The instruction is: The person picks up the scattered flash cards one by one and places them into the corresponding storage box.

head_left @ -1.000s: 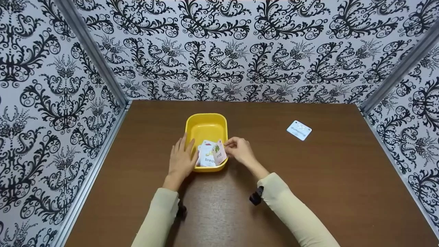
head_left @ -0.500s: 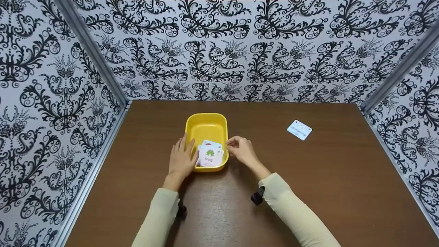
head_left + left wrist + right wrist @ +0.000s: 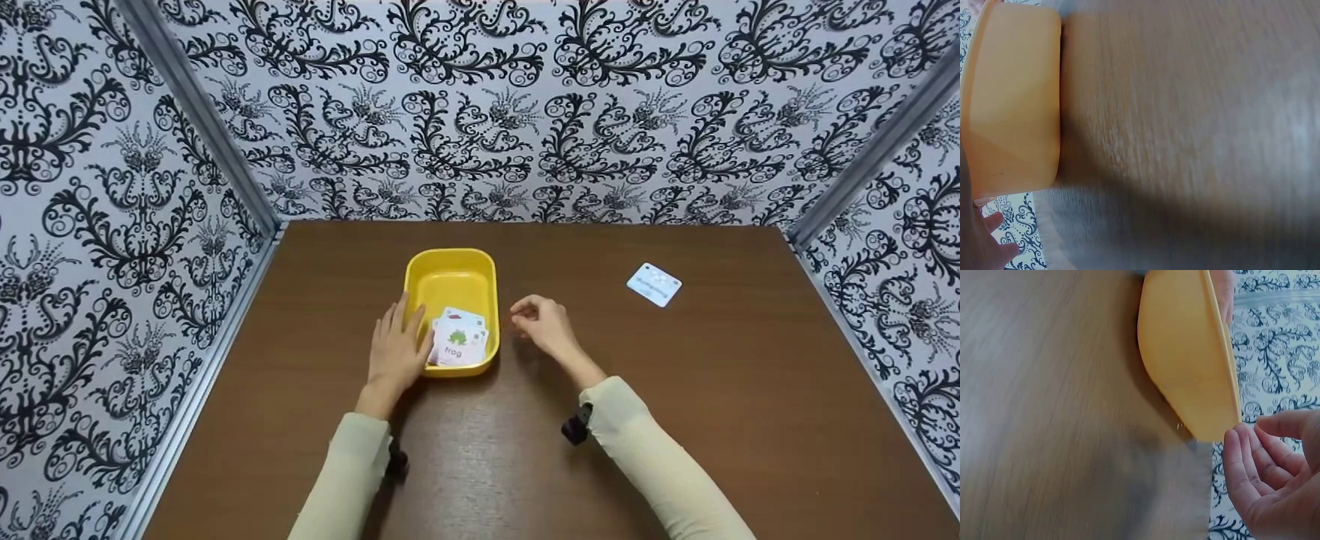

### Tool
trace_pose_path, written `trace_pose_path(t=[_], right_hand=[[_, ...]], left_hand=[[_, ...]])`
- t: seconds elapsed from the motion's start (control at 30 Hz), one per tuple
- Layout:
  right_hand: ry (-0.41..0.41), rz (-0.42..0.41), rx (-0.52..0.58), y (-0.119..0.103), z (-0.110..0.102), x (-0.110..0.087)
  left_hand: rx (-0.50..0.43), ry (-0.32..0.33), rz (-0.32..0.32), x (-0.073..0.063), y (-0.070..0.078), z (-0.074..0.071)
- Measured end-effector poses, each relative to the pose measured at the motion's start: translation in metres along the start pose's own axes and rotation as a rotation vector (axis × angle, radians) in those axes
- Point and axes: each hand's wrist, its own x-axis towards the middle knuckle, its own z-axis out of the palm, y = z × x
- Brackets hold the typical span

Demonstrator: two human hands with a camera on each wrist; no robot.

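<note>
A yellow plastic tray [image 3: 448, 286] stands on the brown table, left of centre. In its near end lies a small pile of picture cards, topped by a card lettered "frog" [image 3: 458, 346] with a green frog picture. My left hand [image 3: 394, 346] rests over the tray's left rim with fingers spread, the thumb side toward the cards. To the right of the tray, just off its rim, my right hand [image 3: 546, 325] holds nothing. The right wrist view shows that hand's fingers [image 3: 1241, 478] loosely bent, with a gap to the thumb.
A single white card [image 3: 655, 285] with blue lettering lies on the table [image 3: 712, 390] at the back right. Patterned black-and-white panels [image 3: 480, 112] enclose the table at the back and both sides.
The frog card has gone from slanting at the tray's right rim to lying flat on the pile. My right hand has let go of it and moved right. My left hand stays put.
</note>
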Motion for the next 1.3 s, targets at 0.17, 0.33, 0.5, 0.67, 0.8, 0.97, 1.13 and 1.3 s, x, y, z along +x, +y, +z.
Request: trace_pose_path(t=[0.17, 0.33, 0.5, 0.67, 0.8, 0.97, 1.13, 1.3], right_hand=[[0.032, 0.008, -0.01, 0.009, -0.016, 0.004], [0.063, 0.016, -0.046, 0.022, -0.033, 0.008], [0.108, 0.041, -0.096, 0.037, -0.054, 0.012], [0.168, 0.058, -0.207, 0.057, -0.077, 0.016], [0.206, 0.081, -0.284, 0.073, -0.095, 0.016], [0.219, 0.142, -0.325, 0.092, -0.118, 0.017], [0.28, 0.176, -0.362, 0.107, -0.142, 0.02], [0.335, 0.194, -0.392, 0.12, -0.163, 0.023]], left_hand=[[-0.013, -0.005, -0.002, -0.001, -0.001, 0.0], [-0.001, -0.005, 0.001, 0.0, -0.002, 0.001], [0.009, -0.002, 0.005, 0.0, -0.003, 0.002], [0.012, 0.007, 0.013, 0.001, -0.002, 0.003], [0.006, 0.002, 0.011, 0.001, -0.002, 0.003], [0.009, -0.015, 0.007, 0.002, -0.002, 0.001], [0.0, -0.013, 0.019, 0.002, -0.001, 0.001], [0.005, -0.013, 0.023, 0.001, -0.003, 0.002]])
